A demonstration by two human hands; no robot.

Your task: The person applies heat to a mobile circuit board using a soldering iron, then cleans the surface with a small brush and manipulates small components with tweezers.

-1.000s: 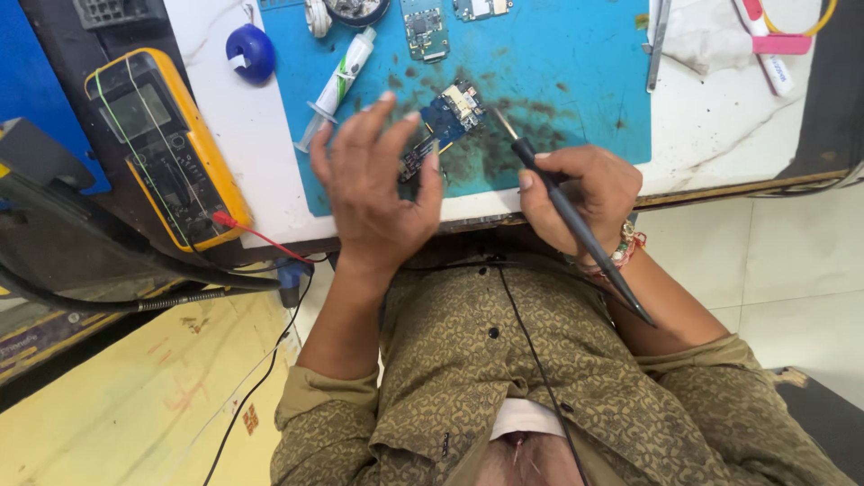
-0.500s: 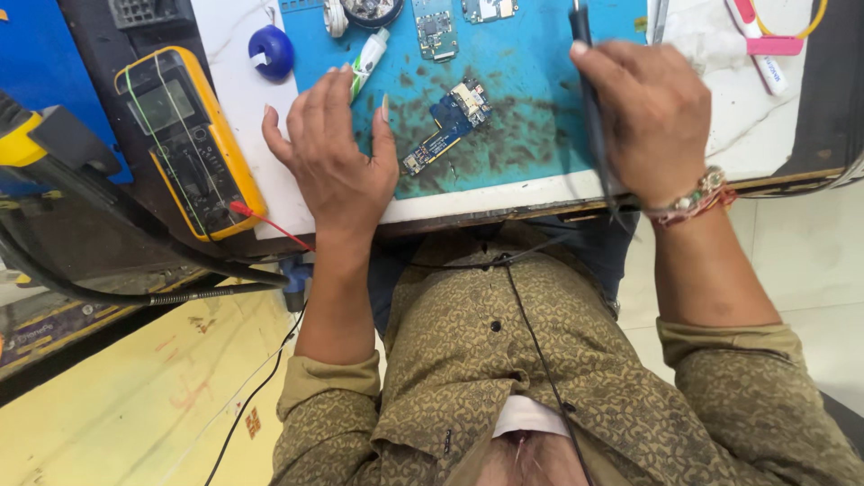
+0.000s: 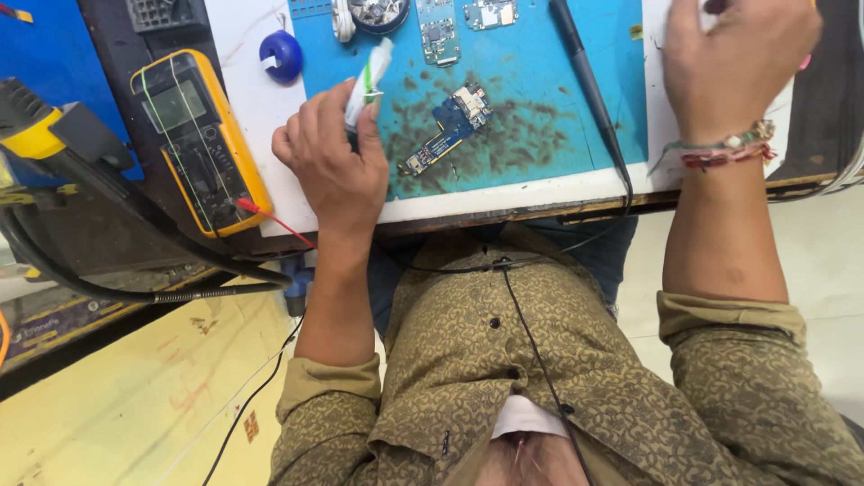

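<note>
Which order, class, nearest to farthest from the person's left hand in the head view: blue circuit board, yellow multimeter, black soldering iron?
Measured from the left hand:
1. Blue circuit board, just to its right on the blue mat.
2. Yellow multimeter, to its left, off the mat.
3. Black soldering iron, farthest, at the mat's right side.

Blue circuit board [image 3: 447, 127] on smudged teal mat [image 3: 540, 135]; yellow multimeter [image 3: 200, 142]; white, perhaps green-striped tube [image 3: 369, 81].

Right hand [image 3: 733, 63] fingertips cut off by the top edge, whatever it touches hidden, white tube [image 3: 368, 76] lower end hidden in the left hand [image 3: 331, 162], far circuit boards [image 3: 486, 13] and round tin [image 3: 373, 11] cropped at top, multimeter [image 3: 198, 139] screen unreadable
</note>
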